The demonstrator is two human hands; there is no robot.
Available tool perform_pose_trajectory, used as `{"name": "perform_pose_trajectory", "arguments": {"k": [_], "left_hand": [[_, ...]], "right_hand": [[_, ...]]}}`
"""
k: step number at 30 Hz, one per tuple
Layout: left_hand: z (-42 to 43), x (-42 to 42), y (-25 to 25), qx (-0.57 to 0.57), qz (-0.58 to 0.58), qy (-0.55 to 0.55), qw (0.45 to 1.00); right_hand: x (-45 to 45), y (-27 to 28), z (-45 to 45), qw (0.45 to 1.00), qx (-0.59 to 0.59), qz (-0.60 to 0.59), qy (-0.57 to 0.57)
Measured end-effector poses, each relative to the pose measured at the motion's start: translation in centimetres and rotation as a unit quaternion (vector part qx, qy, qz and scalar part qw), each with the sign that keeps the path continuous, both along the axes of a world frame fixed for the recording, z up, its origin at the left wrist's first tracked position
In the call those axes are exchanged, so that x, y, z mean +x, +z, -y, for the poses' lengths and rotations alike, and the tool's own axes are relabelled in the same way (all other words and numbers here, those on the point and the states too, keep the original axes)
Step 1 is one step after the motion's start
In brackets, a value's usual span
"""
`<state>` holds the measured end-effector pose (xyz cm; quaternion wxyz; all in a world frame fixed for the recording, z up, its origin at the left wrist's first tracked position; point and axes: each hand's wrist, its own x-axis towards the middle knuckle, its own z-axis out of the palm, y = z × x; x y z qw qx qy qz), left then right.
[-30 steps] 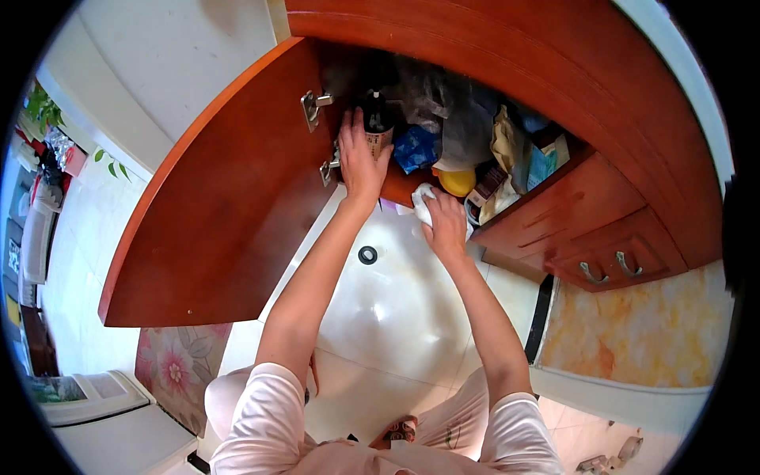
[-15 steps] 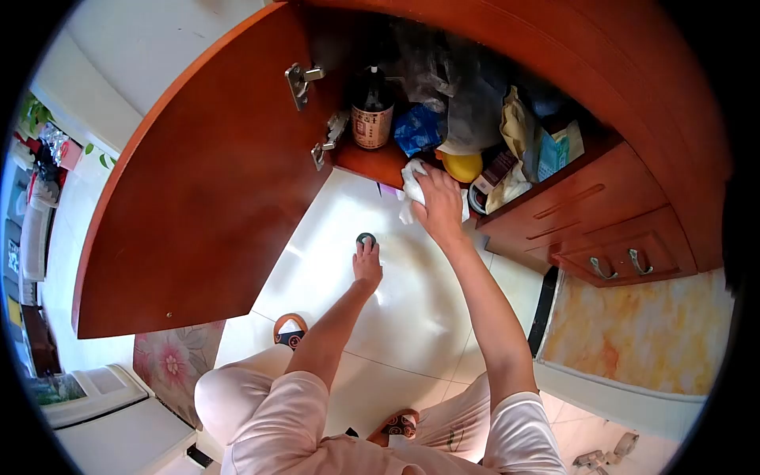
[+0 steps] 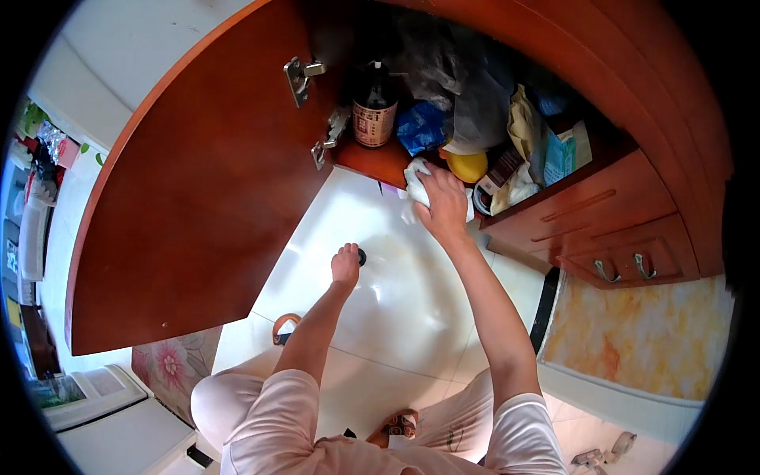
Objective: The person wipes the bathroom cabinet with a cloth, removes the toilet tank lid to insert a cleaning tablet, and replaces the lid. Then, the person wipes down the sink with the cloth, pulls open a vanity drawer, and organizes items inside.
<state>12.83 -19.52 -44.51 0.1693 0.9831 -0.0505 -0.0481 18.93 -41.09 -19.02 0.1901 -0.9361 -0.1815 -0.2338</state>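
Observation:
Crumpled white tissue (image 3: 417,184) is gripped in my right hand (image 3: 444,201) at the front edge of the cabinet shelf (image 3: 370,164). Just behind that hand lies a yellow object (image 3: 467,166). My left hand (image 3: 346,265) is lower, over the pale floor, its fingers curled beside a small round black object (image 3: 362,257); whether it holds that object is hidden. A dark bottle with a pinkish label (image 3: 374,119) stands upright on the shelf, with a blue packet (image 3: 421,127) to its right.
The red-brown cabinet door (image 3: 190,190) hangs open at the left. Plastic bags (image 3: 479,103), a tan packet (image 3: 526,127) and a turquoise packet (image 3: 560,158) fill the cabinet. Drawers with metal handles (image 3: 625,267) are at the right, and a sandal (image 3: 398,424) is below.
My left hand has left the bottle and come down towards the floor, where its fingers have curled in. My right hand stays at the shelf edge with the tissue. The view has shifted slightly.

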Motion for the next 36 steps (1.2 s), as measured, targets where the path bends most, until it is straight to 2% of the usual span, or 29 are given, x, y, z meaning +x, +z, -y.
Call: {"name": "perform_pose_trajectory", "arguments": {"k": [3, 6, 7, 8, 10, 13, 14, 16, 17, 19, 22, 28, 31, 36], "left_hand": [[-0.4, -0.9, 1.1, -0.044, 0.022, -0.028, 0.998], [0.2, -1.0, 1.9, -0.207, 0.065, 0.075, 0.973], [1.1, -0.6, 4.3, -0.276, 0.126, 0.148, 0.941], [1.6, -0.1, 7.3, -0.356, 0.188, 0.163, 0.901], [3.2, 0.8, 14.2, -0.416, 0.330, 0.133, 0.837], [4.7, 2.2, 22.9, -0.417, 0.398, 0.012, 0.817], [5.0, 3.2, 24.8, -0.400, 0.398, -0.017, 0.826], [5.6, 5.9, 25.9, -0.394, 0.346, -0.037, 0.850], [5.7, 7.2, 26.4, -0.356, 0.339, -0.042, 0.870], [5.8, 9.1, 26.5, -0.276, 0.321, -0.053, 0.904], [6.0, 10.1, 26.5, -0.249, 0.333, -0.041, 0.908], [6.0, 9.4, 25.9, -0.217, 0.322, -0.067, 0.919], [5.9, 9.0, 25.1, -0.208, 0.275, -0.094, 0.934], [7.2, 11.8, 24.9, -0.217, 0.290, -0.065, 0.930]], "right_hand": [[-0.1, -0.1, 0.0, 1.000, -0.001, 0.001, -0.003], [-0.2, 0.0, -0.1, 1.000, -0.001, -0.004, -0.005], [-0.1, 0.0, -0.1, 1.000, -0.001, -0.006, -0.007], [-0.1, 0.0, 0.0, 1.000, 0.000, -0.005, -0.006], [-0.1, -0.1, 0.0, 1.000, 0.004, -0.004, -0.006], [-0.1, -0.2, 0.0, 1.000, 0.007, 0.001, -0.004], [-0.2, -0.1, 0.1, 1.000, 0.010, -0.001, -0.005], [-0.3, 0.0, -0.1, 1.000, 0.018, -0.005, -0.007], [-0.3, 0.0, -0.1, 1.000, 0.017, -0.004, -0.008], [-0.5, -0.1, 0.0, 1.000, 0.020, 0.001, -0.001], [-1.6, 0.0, 0.1, 1.000, 0.022, -0.002, 0.005], [-4.4, -0.4, 1.3, 0.999, 0.036, -0.006, 0.002], [-4.4, -0.4, 1.4, 0.999, 0.041, -0.005, 0.002], [-4.5, -0.2, 1.3, 0.999, 0.047, -0.003, 0.004]]}}
